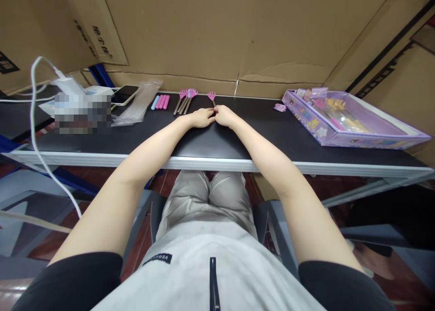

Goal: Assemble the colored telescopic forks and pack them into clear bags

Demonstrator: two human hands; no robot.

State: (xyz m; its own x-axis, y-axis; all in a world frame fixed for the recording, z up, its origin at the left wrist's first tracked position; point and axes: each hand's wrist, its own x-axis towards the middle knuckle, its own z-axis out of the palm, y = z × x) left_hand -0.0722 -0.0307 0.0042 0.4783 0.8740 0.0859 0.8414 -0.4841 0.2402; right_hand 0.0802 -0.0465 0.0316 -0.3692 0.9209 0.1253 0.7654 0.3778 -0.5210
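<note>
My two hands meet over the middle of the table. A small back scratcher (211, 96) with a pink claw head points away from me, its thin metal stem running down between my fingers. My right hand (224, 116) is closed on the stem. The fingers of my left hand (203, 118) are closed at the same spot from the other side; the stem's lower end is hidden there. Left of my hands lies a bunch of similar back scratchers (186, 102) with pink claws and brownish stems. Farther left, several pink grip sleeves (163, 102) and a light blue one (155, 102) lie side by side.
A purple display box (319, 132) with bagged pink and yellow items stands at the right, a pink scrap (280, 107) beside it. At the left are a clear plastic bag (136, 107), a phone (125, 95) and a white cable (33, 107). Cardboard (217, 35) walls the back.
</note>
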